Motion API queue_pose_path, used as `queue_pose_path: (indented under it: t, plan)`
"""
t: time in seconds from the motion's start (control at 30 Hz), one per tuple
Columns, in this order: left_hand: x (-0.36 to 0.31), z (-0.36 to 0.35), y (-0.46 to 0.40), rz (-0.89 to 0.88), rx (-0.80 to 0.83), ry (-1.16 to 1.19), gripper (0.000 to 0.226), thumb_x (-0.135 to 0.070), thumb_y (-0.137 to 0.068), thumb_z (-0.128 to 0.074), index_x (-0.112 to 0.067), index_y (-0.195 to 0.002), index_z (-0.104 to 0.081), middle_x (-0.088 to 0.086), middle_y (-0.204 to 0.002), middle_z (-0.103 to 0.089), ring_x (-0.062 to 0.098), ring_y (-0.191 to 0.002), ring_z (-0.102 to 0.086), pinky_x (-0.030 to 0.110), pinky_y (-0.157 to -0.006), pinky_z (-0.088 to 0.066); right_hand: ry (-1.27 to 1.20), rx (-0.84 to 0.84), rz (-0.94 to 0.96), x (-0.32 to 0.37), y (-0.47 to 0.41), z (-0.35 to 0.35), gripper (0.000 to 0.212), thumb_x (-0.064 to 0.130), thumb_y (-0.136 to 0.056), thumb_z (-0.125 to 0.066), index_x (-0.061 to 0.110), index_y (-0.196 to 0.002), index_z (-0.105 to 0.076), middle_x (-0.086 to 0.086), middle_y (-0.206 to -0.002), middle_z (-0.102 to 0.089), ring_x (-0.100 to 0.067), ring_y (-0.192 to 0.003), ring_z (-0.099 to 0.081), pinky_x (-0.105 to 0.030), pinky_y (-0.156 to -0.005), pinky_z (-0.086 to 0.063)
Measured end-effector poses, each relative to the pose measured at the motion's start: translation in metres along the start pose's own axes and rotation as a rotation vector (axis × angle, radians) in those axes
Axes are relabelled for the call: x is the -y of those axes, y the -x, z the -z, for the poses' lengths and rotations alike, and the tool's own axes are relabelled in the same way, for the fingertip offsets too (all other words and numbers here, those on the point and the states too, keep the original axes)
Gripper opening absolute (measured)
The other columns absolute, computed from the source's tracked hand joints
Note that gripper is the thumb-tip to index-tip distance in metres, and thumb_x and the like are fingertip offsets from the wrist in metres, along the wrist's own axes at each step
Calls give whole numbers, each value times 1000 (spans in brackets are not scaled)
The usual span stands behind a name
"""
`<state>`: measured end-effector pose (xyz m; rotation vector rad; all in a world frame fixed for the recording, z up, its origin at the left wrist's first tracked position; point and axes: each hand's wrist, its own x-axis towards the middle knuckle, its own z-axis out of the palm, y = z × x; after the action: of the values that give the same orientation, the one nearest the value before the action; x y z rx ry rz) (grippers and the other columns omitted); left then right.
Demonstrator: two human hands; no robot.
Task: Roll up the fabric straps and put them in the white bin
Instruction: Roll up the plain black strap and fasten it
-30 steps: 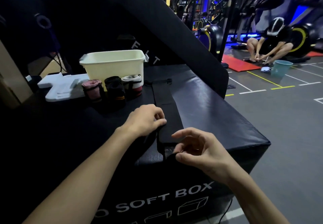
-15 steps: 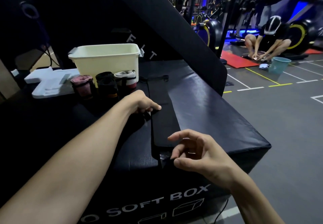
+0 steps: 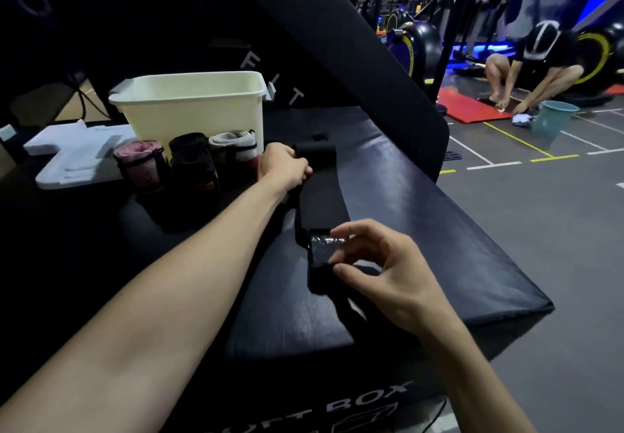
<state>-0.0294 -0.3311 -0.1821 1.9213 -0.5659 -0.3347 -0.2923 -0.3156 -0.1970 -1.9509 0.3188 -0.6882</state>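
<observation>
Evidently, one black strap (image 3: 319,196) was gripped at its far end by the left hand (image 3: 285,165) and pinched near by the right hand (image 3: 378,263); rolled straps (image 3: 189,162) were left outside the white bin (image 3: 192,108).

The strap (image 3: 320,196) lies along the box (image 3: 422,230) top, from near to far. The left hand (image 3: 283,165) is on its far end, the right hand (image 3: 381,263) at its near end. Left of the far end stand three rolls (image 3: 192,165), just before the bin (image 3: 192,108). A foam piece (image 3: 74,152) lies left of them
</observation>
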Motion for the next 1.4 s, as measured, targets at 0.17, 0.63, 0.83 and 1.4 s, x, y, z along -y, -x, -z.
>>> queue_pose_path:
  t: [0.17,0.63,0.83,1.4]
  plan:
    - [12,5,0,-63,95,-97,26,-27,-61,-76,-18,-78,-60,9,-89,-79,29,-89,-76,47,-83,-62,22,-4,-23,-8,-6,-3,41,-2,-81,-77,24,-110,-65,4,-86,-77,-13,-84,-74,-34,-87,-59]
    - [57,88,167,-738,408,-309,11,-21,-86,-83,-24,-97,-82,-14,-90,-68,9,-78,-67,17,-70,-47,164,53,89,10,22,-25,49,-3,-78,-76,22,-117,-64,14,-89,-77,-7,-95,-73,-35,-91,-57]
    - [69,96,183,-780,384,-334,12,-34,-88,-78,-30,-100,-80,-17,-96,-67,6,-88,-67,31,-77,-55,187,-21,130,10,35,-37,42,-5,-78,-76,20,-112,-66,14,-89,-76,-8,-91,-73,-39,-87,-59]
    - [79,80,204,-904,33,-507,32,-52,-88,-55,-30,-86,-78,-11,-79,-68,14,-74,-63,38,-59,-55,258,-194,77,7,48,-35,33,7,-78,-85,20,-104,-69,13,-79,-75,-7,-74,-72,-26,-73,-57]
